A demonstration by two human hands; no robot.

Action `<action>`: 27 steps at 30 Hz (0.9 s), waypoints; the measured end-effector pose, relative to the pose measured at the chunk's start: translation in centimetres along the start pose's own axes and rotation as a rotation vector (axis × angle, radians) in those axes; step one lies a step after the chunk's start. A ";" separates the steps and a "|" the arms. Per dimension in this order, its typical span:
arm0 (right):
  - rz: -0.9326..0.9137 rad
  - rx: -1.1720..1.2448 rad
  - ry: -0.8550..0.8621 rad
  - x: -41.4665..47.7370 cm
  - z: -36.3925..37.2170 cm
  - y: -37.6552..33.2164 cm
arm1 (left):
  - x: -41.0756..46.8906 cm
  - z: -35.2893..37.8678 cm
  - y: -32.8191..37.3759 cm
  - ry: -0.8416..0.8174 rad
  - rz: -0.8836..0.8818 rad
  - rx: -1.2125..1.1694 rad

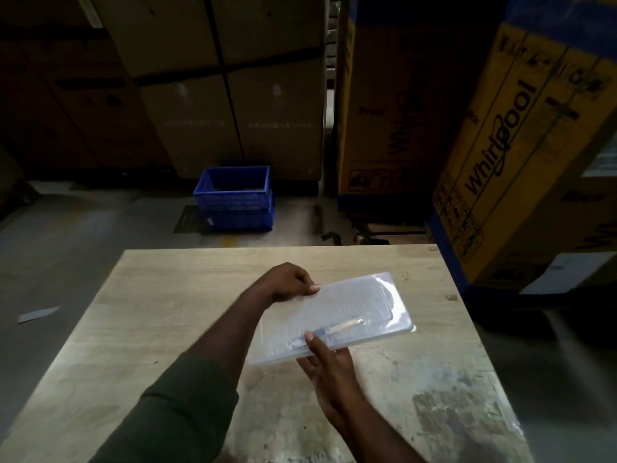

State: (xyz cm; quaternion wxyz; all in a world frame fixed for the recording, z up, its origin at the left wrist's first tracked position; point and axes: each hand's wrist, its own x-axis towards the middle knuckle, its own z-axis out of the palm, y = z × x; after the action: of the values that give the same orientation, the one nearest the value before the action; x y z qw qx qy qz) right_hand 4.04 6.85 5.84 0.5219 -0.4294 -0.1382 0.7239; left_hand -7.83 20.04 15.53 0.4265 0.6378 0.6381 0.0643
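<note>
A flat, translucent white plastic-wrapped package [347,312] is held tilted just above a pale wooden table [167,312]. A thin stick-like item with a blue and tan part shows through its wrapping near the lower edge. My left hand [288,284] grips the package's upper left edge, thumb on top and fingers curled beneath. My right hand [329,362] holds the lower edge from below, thumb pressed on the top face. A dark green sleeve covers my left forearm.
Two stacked blue plastic crates [235,198] stand on the concrete floor beyond the table. Tall cardboard appliance boxes [521,145] rise at the right and more brown cartons [217,95] line the back. A scrap of paper [38,314] lies on the floor at left.
</note>
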 end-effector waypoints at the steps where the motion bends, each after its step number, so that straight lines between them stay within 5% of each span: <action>1: 0.029 0.012 0.009 0.1 -0.3 0.8 | 0.3 0.8 -0.4 0.023 -0.002 0.055; 10: 0.326 -0.064 0.047 -0.6 -4.5 3.6 | 1.8 7.0 -6.7 0.111 -0.045 0.151; 14: 0.308 0.004 0.148 0.4 -5.7 4.2 | 2.2 9.0 -8.5 0.210 -0.057 0.117; 27: 0.226 -0.014 0.345 4.6 -5.5 5.2 | 2.6 11.9 -11.0 0.102 0.036 0.327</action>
State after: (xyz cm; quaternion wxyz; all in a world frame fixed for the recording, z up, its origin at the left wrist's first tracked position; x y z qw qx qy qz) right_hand 4.58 7.36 -2.96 0.4506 -0.5634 -0.0026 0.6925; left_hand -8.25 14.82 0.04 0.2830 0.7061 0.6491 -0.0005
